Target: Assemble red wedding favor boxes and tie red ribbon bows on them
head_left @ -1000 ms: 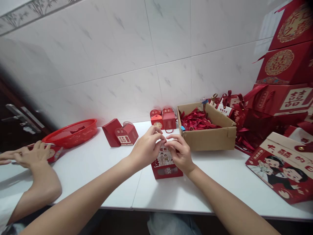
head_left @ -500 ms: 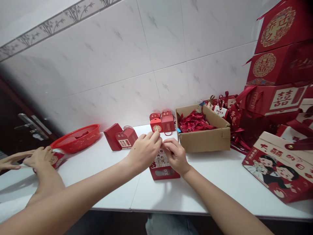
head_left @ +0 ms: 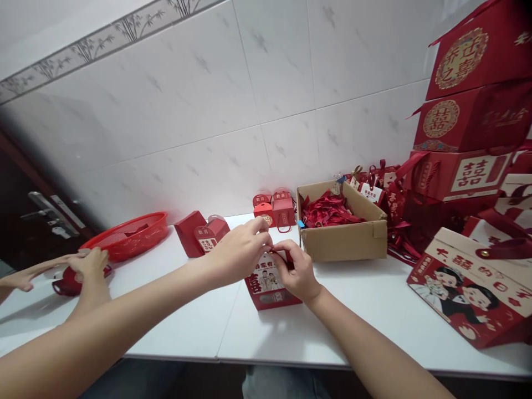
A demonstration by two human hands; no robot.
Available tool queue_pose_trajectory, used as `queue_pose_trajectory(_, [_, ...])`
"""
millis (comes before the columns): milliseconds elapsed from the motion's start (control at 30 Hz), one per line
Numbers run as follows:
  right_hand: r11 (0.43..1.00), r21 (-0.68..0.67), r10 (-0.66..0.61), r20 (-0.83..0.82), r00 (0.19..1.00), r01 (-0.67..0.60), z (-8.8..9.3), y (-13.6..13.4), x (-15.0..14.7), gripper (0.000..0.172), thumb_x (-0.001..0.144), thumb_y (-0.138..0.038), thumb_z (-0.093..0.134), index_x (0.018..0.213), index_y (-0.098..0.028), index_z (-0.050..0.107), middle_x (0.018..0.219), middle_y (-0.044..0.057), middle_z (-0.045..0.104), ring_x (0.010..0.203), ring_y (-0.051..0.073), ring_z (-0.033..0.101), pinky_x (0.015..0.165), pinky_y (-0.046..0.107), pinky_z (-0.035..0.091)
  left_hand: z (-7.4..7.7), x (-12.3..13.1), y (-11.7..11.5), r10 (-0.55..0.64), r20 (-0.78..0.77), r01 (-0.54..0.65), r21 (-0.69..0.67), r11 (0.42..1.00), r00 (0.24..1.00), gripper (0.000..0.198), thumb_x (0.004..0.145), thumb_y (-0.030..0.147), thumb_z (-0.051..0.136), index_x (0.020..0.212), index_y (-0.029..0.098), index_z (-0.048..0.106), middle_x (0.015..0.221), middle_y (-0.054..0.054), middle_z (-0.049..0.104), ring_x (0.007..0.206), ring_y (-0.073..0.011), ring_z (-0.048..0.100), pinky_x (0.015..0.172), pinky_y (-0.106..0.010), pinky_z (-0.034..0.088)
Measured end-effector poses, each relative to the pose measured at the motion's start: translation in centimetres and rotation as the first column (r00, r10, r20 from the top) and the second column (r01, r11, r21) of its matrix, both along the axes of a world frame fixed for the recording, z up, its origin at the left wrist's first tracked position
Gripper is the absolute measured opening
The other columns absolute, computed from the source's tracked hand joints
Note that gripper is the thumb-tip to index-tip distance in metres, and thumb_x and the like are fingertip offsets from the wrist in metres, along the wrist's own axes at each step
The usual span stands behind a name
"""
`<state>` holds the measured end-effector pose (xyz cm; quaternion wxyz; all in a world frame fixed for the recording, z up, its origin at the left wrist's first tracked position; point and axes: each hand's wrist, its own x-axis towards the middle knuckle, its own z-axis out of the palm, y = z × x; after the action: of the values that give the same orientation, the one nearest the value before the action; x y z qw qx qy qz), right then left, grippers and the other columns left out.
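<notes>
A small red gift box [head_left: 268, 284] with a cartoon couple printed on it stands on the white table [head_left: 233, 332] in front of me. Both my hands work at its top. My left hand [head_left: 239, 252] has its fingers curled and pinched over the top edge. My right hand [head_left: 295, 269] pinches the same top edge from the right, fingertips meeting those of the left. What lies between the fingertips is hidden.
Behind stand several small red boxes [head_left: 274, 208], two more [head_left: 201, 233], a cardboard box of red ribbons [head_left: 343, 224], a red basket [head_left: 127, 235]. Large red gift boxes [head_left: 465, 277] pile up at the right. Another person's hands [head_left: 89, 266] handle a red item at the left.
The small box has tilted and shifted slightly left under my hands. My fingers have closed tighter at its top. The other person's hands have moved right onto a red item.
</notes>
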<state>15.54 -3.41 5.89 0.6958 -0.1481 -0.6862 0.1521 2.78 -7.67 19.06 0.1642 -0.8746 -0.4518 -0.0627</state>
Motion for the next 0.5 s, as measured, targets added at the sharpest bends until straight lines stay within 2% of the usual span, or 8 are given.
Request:
queue_pose_trajectory(100, [1.000,-0.007,-0.024,0.004,1.000,0.024,-0.1,-0.1,0.1,0.011,0.087,-0.015,0.049,0.096,-0.021,0.051,0.082,0.004,0.060,0.075,0.015,0.059,0.067,0.027,0.049,-0.3,0.2,-0.6,-0.051,-0.079,0.063,0.159,0.985,0.996,0.022,0.088,0.017,0.039,0.084,0.016,0.061,0.100,-0.009,0.054,0.081,-0.0186,0.053,0.061,-0.030,0.045])
queue_pose_trajectory(233, [1.000,0.002,-0.028,0.031,0.999,0.028,0.0,-0.2,0.2,0.009,0.088,-0.016,0.046,0.095,-0.021,0.051,0.081,0.004,0.059,0.074,0.016,0.056,0.067,0.028,0.047,-0.5,0.3,-1.2,-0.118,-0.225,0.189,0.328,0.926,0.967,0.022,0.088,0.010,0.040,0.082,0.015,0.061,0.104,-0.011,0.055,0.100,-0.0242,0.053,0.074,-0.036,0.048])
queue_pose_trajectory(333, [1.000,0.003,0.027,0.060,0.998,-0.027,0.3,-0.4,0.3,0.010,0.089,-0.016,0.044,0.094,-0.020,0.051,0.082,0.005,0.059,0.077,0.016,0.056,0.070,0.030,0.046,-0.7,0.5,-1.6,-0.194,-0.319,0.318,0.405,0.857,0.928,0.022,0.088,0.007,0.040,0.086,0.015,0.060,0.104,-0.011,0.057,0.110,-0.0259,0.051,0.078,-0.036,0.046])
queue_pose_trajectory(400, [0.998,0.008,0.063,0.076,0.995,-0.063,0.5,-0.4,0.4,0.011,0.089,-0.015,0.042,0.092,-0.020,0.051,0.082,0.004,0.059,0.077,0.017,0.056,0.071,0.030,0.045,-0.7,0.7,-1.7,-0.224,-0.393,0.396,0.438,0.807,0.892,0.022,0.088,0.007,0.040,0.088,0.015,0.060,0.103,-0.011,0.059,0.109,-0.0255,0.052,0.076,-0.035,0.045])
queue_pose_trajectory(500, [0.998,0.014,0.056,0.073,0.996,-0.057,0.7,-0.5,0.5,0.012,0.090,-0.014,0.041,0.090,-0.021,0.051,0.080,0.003,0.058,0.074,0.016,0.055,0.070,0.030,0.043,-0.7,0.9,-1.9,-0.179,-0.442,0.395,0.466,0.792,0.879,0.022,0.088,0.007,0.040,0.087,0.016,0.060,0.100,-0.009,0.061,0.106,-0.0242,0.054,0.075,-0.034,0.044])
